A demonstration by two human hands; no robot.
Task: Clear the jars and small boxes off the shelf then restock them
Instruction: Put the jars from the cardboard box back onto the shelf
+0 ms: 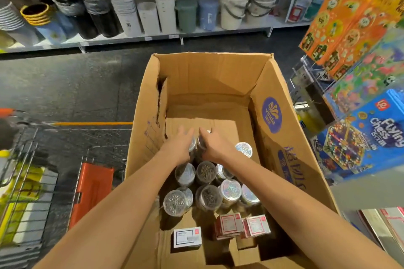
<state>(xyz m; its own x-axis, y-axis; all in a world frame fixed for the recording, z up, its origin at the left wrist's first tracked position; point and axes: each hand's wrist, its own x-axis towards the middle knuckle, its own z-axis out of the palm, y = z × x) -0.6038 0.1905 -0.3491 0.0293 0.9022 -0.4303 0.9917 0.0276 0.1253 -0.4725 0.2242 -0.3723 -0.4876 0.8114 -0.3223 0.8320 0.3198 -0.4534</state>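
A big open cardboard box [271, 102] stands on the floor in front of me. Inside lie several clear round jars [206, 172] of small metal items, some with shiny foil lids [230, 190]. Near the box's front are small boxes: a white one [187, 237] and two red-and-white ones [254, 226]. Both arms reach deep into the box. My left hand [178, 147] lies over a jar [192, 145] at the far end of the group, fingers extended. My right hand [215, 145] covers the neighbouring jar [201, 143]. Neither grip is plainly visible.
A wire shopping trolley [24, 181] with an orange seat flap [91, 192] stands left of the box. Board-game boxes [369, 133] hang on a rack at right. Across the dark aisle floor, a shelf [153, 38] holds bins and buckets.
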